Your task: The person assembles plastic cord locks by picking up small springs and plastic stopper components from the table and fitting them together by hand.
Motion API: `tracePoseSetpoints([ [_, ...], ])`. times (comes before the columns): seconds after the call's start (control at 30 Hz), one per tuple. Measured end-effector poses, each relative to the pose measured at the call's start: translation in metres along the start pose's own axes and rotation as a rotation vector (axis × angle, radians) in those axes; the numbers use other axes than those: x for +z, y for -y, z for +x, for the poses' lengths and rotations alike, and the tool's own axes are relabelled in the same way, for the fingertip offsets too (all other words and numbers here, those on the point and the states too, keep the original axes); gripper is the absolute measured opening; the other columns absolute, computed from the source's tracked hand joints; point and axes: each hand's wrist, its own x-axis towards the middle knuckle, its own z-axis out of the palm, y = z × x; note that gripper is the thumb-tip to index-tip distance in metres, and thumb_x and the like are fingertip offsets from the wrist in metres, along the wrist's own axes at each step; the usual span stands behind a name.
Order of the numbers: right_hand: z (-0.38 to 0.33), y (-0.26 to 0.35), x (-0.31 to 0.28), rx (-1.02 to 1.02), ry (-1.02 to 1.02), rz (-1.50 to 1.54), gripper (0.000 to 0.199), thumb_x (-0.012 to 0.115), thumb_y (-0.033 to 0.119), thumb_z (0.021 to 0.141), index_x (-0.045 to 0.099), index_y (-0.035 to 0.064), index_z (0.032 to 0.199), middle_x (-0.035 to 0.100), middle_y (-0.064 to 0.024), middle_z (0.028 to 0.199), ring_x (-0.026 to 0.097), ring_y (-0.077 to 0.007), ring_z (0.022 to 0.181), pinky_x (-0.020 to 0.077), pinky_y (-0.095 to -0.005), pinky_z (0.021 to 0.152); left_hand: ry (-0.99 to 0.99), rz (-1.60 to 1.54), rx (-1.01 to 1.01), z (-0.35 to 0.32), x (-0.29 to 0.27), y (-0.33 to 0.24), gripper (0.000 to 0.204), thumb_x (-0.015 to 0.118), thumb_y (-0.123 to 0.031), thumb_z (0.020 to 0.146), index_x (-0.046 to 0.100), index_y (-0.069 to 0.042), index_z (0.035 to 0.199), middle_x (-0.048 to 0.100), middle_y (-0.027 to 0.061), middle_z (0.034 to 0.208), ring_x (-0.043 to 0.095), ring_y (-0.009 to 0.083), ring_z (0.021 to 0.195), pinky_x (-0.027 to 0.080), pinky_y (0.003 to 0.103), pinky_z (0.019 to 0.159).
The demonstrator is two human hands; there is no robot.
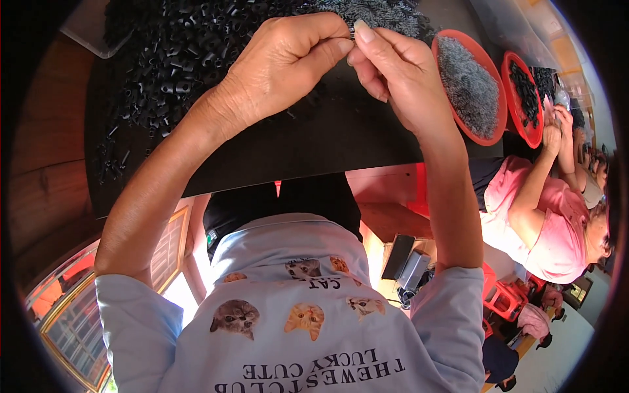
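Over the far part of the dark table, my two hands meet fingertip to fingertip. My left hand [295, 56] is closed, thumb pressed against the bent forefinger. Thumb and forefinger of my right hand [400, 69] also pinch together, its other fingers curled below. A tiny metallic bit shows between the fingertips, mostly hidden and too small to name. Just behind the hands lies a heap of small grey metallic pieces [386, 16], perhaps springs. A large heap of small black tube-like parts [160, 72] spreads to the left of my left hand.
A red basin [445, 34] of grey pieces sits right of my right hand. Beyond it, another red basin [538, 139] holds black parts. The black table [262, 160] ends in front of my body. At the right a person in pink [557, 229] works with both hands.
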Motion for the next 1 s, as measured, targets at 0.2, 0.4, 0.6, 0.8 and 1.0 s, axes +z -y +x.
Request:
tracePoseSetpoints([
  [0.2,0.003,-0.006,0.002,-0.024,0.006,0.124,0.038,0.059,0.036,0.097,0.065,0.0028,0.079,0.053,0.0007,0.063,0.044,-0.0044,0.053,0.0316,-0.0186,0.046,-0.066,0.081,0.083,-0.001,0.002,0.001,0.011,0.06,-0.012,0.097,0.064,-0.002,0.097,0.058,0.0014,0.075,0.051,0.0071,0.07,0.044,0.023,0.064],
  [0.4,0.002,-0.006,-0.003,0.003,0.013,0.099,0.031,0.061,0.027,0.096,0.063,0.0028,0.077,0.053,0.0013,0.063,0.043,-0.0039,0.053,0.0294,-0.0193,0.045,-0.022,0.082,0.017,-0.001,0.004,-0.003,0.011,0.063,-0.011,0.094,0.064,0.0,0.093,0.06,0.0058,0.075,0.054,0.0101,0.067,0.045,0.027,0.061],
  [0.6,-0.002,-0.006,-0.007,-0.008,0.033,0.095,0.026,0.06,0.023,0.097,0.063,0.0032,0.08,0.055,0.0014,0.065,0.043,-0.0039,0.054,0.0298,-0.0197,0.046,-0.031,0.223,0.187,-0.002,0.005,-0.004,0.016,0.067,-0.015,0.09,0.061,-0.001,0.095,0.062,0.0108,0.081,0.062,0.0274,0.068,0.049,0.035,0.061],
  [0.8,-0.003,-0.004,-0.006,0.017,0.02,0.093,0.024,0.059,0.021,0.097,0.063,0.0035,0.082,0.055,0.0014,0.065,0.043,-0.0036,0.054,0.0298,-0.0201,0.046,-0.147,0.459,0.372,0.002,0.0,-0.009,0.013,0.069,-0.013,0.086,0.06,-0.003,0.091,0.06,0.0106,0.083,0.063,0.0313,0.072,0.052,0.038,0.061],
  [1.0,-0.005,-0.006,-0.008,-0.016,0.012,0.038,0.023,0.057,0.021,0.098,0.063,0.0029,0.085,0.055,0.0017,0.066,0.043,-0.0032,0.053,0.0304,-0.02,0.046,-0.103,0.471,0.333,0.002,0.003,-0.008,0.013,0.066,-0.014,0.087,0.057,-0.004,0.088,0.058,0.0098,0.079,0.062,0.0313,0.072,0.052,0.04,0.059],
])
